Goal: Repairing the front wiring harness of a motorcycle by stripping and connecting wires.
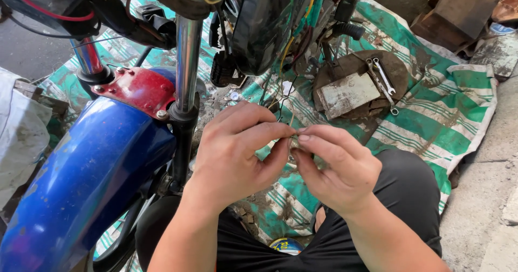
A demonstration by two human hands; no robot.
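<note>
My left hand (237,148) and my right hand (334,167) meet in front of me, fingertips pinched together on a small greyish part (294,141), mostly hidden by the fingers. Both hands hover over a green-and-white striped tarp (431,121). Just left of my left hand stands a motorcycle's front end: a blue fender (81,180), a chrome fork tube (188,62) and a red bracket (140,88). Loose coloured wires (291,51) hang from the bike above my hands.
Two wrenches (382,80) and a flat dirty metal plate (347,94) lie on a round brown disc on the tarp at the back right. A wooden block (458,10) sits at top right. Concrete floor (485,196) borders the tarp at right.
</note>
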